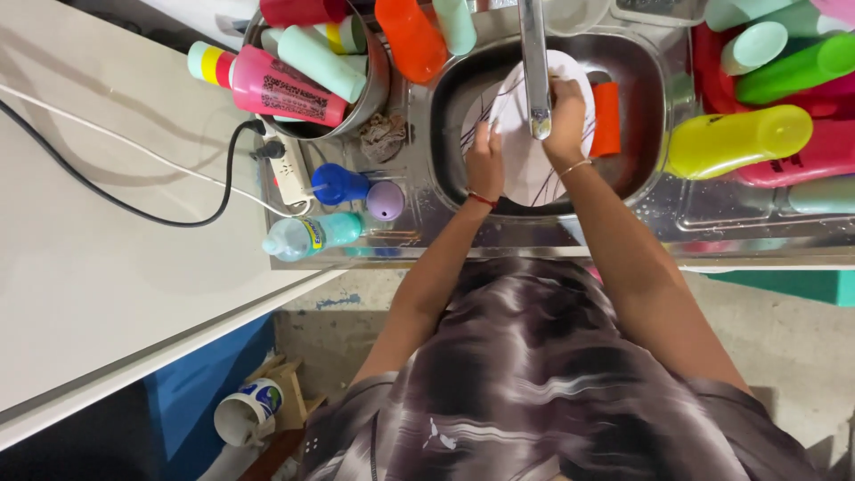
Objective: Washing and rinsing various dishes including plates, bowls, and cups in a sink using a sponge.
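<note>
from the head camera, looking straight down, we see a round white plate with thin dark line markings (525, 169) held inside the stainless steel sink basin (646, 116), under the long steel tap (535, 67). our left hand (485, 160) is clasped on the plate's left rim, and our right hand (566, 120) presses down on its upper face beside the tap; we cannot tell whether the right hand holds a cloth or sponge. an orange rectangular piece (606, 120) lies in the basin just right of the plate.

we judge the plate stiff, probably ceramic or hard plastic, fairly light, breakable if ceramic, and slippery when wet. the rim is the sound place to grip, thumb on top and fingers beneath.

on the left ledge a blue bottle (338, 185) and a pale teal bottle (312, 236) lie near a steel pot full of coloured tumblers (378, 76). a yellow plastic bottle (735, 141) lies on the right.
</note>
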